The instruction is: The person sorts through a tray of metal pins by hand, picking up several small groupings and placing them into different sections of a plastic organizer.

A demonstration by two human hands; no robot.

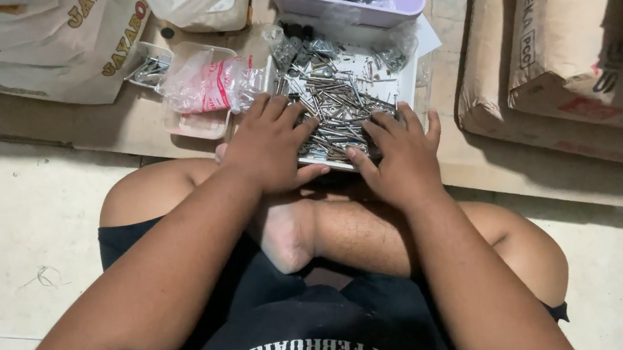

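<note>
A white tray (404, 79) heaped with loose metal screws (334, 106) rests at the person's crossed legs, on a sheet of cardboard (115, 126). The left hand (267, 144) lies flat on the pile at the tray's near left corner, fingers spread, gripping nothing. The right hand (401, 155) presses on the tray's near edge, fingers loosely open. Beyond the tray stands a lilac tub (352, 8) of bagged hardware; left of the tray lies a clear plastic bag (212, 85); right of it are brown sacks (569, 29).
</note>
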